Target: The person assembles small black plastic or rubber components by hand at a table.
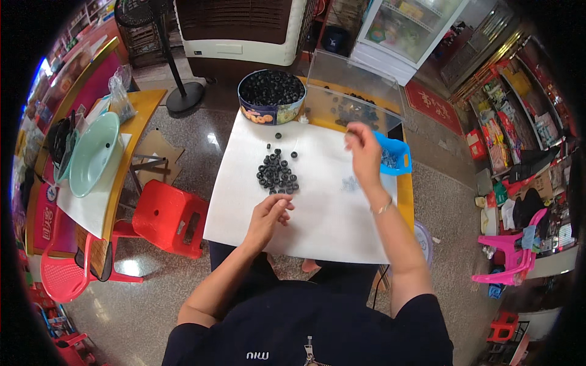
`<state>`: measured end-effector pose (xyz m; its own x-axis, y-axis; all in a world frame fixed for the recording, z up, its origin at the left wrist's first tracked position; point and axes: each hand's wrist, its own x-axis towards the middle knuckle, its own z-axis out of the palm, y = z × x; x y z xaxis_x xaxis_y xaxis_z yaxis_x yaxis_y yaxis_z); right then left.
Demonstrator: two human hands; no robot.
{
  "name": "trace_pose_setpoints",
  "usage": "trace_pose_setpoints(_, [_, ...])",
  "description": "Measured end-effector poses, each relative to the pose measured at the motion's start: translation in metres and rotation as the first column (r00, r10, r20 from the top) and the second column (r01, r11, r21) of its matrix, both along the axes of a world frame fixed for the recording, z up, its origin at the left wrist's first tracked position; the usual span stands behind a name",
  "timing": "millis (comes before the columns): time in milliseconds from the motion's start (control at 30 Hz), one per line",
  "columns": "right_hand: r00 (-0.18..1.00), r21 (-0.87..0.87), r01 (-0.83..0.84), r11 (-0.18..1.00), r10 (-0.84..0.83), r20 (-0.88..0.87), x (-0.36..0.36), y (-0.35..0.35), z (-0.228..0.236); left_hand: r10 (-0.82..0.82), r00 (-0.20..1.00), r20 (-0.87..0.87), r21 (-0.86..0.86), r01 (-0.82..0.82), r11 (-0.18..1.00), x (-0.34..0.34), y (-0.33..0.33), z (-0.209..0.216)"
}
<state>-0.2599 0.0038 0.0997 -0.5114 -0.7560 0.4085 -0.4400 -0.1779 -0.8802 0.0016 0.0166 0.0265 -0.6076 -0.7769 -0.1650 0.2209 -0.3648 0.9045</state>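
Observation:
A loose pile of small black ring-shaped parts (278,174) lies on the white sheet (323,226) covering the table. At the pile's near edge is my left hand (268,221), its fingers curled in a pinch; what they hold, if anything, is too small to make out. My right hand (364,152) is raised beside the blue basket (400,165), between it and the pile. Its fingers are drawn together, slightly blurred, and their contents are hidden. Small clear or bluish pieces (350,183) lie on the sheet near my right wrist, and similar pieces fill the basket.
A round tin (268,114) full of black parts stands at the table's far left. Right of it, a transparent box (360,91) holds more. A red stool (168,216) is left of the table, near a side table with a pale green basin (91,168).

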Motion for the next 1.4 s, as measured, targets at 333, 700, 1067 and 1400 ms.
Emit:
trace_pose_setpoints(333, [0.584,-0.330,0.220,0.918,-0.395,-0.709,-0.070,-0.102,0.028,0.098,0.995,0.034,-0.093,-0.095,0.991,0.008,-0.010,-0.017])
trace_pose_setpoints(700, [0.712,0.205,-0.383,0.901,0.429,-0.556,0.056,-0.117,-0.077,0.076,0.983,0.169,-0.209,-0.040,0.977,0.006,-0.006,-0.012])
trace_pose_setpoints(1067, [0.716,0.199,-0.436,0.878,0.472,-0.515,0.040,-0.063,-0.095,0.500,0.819,0.282,-0.647,-0.222,0.729,-0.006,-0.030,-0.003])
trace_pose_setpoints(1400, [0.769,0.119,-0.431,0.894,0.433,-0.471,0.041,-0.038,-0.099,0.655,0.685,0.320,-0.838,-0.118,0.533,-0.034,-0.073,-0.023])
